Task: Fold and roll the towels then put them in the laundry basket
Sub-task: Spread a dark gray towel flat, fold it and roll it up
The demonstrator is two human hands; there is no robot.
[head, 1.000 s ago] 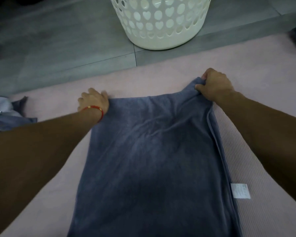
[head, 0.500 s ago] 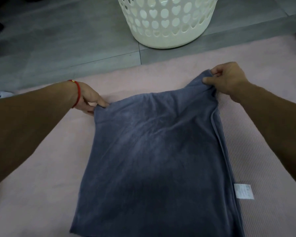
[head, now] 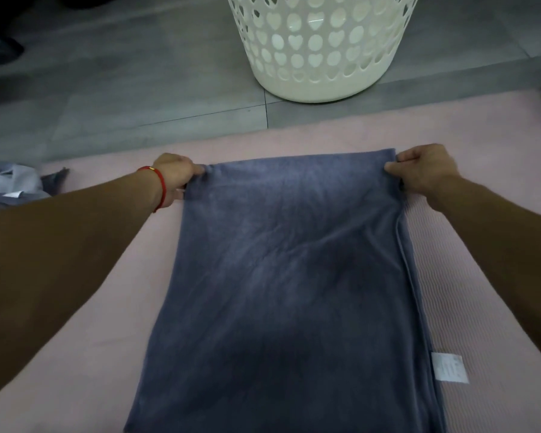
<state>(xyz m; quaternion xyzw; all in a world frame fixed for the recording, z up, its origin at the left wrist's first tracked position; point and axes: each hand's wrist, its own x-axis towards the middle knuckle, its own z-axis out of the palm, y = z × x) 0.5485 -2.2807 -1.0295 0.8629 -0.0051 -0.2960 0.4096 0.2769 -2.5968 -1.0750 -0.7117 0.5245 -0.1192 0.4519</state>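
Presently the folding step is in hand: my two hands hold the far corners of one blue-grey towel [head: 288, 276], which lies lengthwise on the pink mat [head: 75, 339] and runs from the far edge toward me and out of view at the near edge. My left hand [head: 175, 178], a red cord at its wrist, has its fingers curled round the far left corner. My right hand [head: 425, 170] pinches the far right corner between thumb and curled fingers. The far edge is drawn straight between them. Along the right side a second layer edge shows, so I judge the towel already doubled lengthwise.

Next move, as I judge it: either bring the far edge toward me for another fold, or begin rolling from this edge. It calls for both corners moving together, so the layers do not skew.

Count, left to right:
- one heap of pale and grey cloth [head: 10, 185] at the far left, item number not determinable;
- one towel in hand;
- one white laundry basket [head: 322, 48] on the grey floor beyond the mat, far centre, contents not determinable;
- one white care label [head: 448, 368] at the towel's near right edge.
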